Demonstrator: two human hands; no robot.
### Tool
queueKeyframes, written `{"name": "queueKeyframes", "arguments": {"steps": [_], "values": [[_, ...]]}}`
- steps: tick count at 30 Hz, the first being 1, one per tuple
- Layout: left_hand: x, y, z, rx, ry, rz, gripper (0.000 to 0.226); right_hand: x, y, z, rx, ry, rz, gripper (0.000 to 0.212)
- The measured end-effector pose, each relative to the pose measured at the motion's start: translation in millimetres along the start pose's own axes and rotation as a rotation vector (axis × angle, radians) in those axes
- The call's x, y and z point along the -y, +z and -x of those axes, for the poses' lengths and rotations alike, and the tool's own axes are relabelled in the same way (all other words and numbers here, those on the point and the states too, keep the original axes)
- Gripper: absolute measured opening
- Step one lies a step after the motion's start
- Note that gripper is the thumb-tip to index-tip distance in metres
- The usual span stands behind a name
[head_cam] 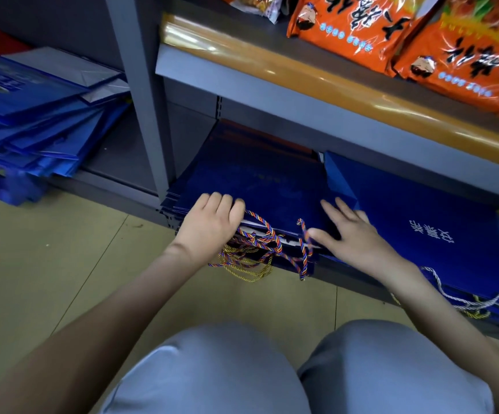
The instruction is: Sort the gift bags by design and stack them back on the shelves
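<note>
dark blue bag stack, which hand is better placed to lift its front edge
Left, likely: left hand curls over the front edge of the bag stack; right hand lies flat on top.

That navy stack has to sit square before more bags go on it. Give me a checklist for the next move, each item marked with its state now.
1. Grip: the left hand holds the front edge of the navy stack: ok.
2. Steadying: the right hand lies flat on that stack, fingers spread: ok.
3. The rope handles tucked in: not ok, they hang over the front of the lower shelf.
4. Top bag kept apart from the brighter blue stack: ok, side by side.
5. Bags beneath all one design: cannot tell.
6. The blue pile in the left bay squared: not ok, fanned out.
</note>
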State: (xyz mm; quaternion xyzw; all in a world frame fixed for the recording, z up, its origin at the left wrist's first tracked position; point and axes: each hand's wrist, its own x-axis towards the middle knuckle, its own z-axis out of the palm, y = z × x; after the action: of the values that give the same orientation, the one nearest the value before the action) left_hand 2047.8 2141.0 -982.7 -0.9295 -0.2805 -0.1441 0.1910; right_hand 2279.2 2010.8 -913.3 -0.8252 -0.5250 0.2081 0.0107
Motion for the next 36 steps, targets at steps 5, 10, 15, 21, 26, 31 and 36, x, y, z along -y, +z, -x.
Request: {"name": "queueKeyframes", "arguments": {"steps": [5,10,15,21,26,31,36], "values": [[4,-12,-11,-0.143,0.107,-0.017,0.042,31,13,-1,-0.133,-0.392,0.242,0.102],[6,-14,-3,-0.074,0.176,0.166,0.057,28,38,-17,-0.338,-0.445,0.415,0.084],[22,-23,27,-0.043,-0.005,0.445,0.067,8,47,-18,-0.451,-0.450,0.452,0.084],[23,-15,26,0.212,-0.293,0.605,0.108,2,46,-18,-0.523,-0.456,0.450,0.081],[15,-15,21,0.165,-0.309,0.494,0.088,0,48,-18,-0.528,-0.465,0.445,0.080],[15,-8,22,-0.029,-0.277,0.437,0.080,2,51,-18,-0.535,-0.427,0.442,0.085],[3,-9,17,0.193,-0.565,0.771,0.107,4,52,-23,-0.551,-0.439,0.463,0.083]]}}
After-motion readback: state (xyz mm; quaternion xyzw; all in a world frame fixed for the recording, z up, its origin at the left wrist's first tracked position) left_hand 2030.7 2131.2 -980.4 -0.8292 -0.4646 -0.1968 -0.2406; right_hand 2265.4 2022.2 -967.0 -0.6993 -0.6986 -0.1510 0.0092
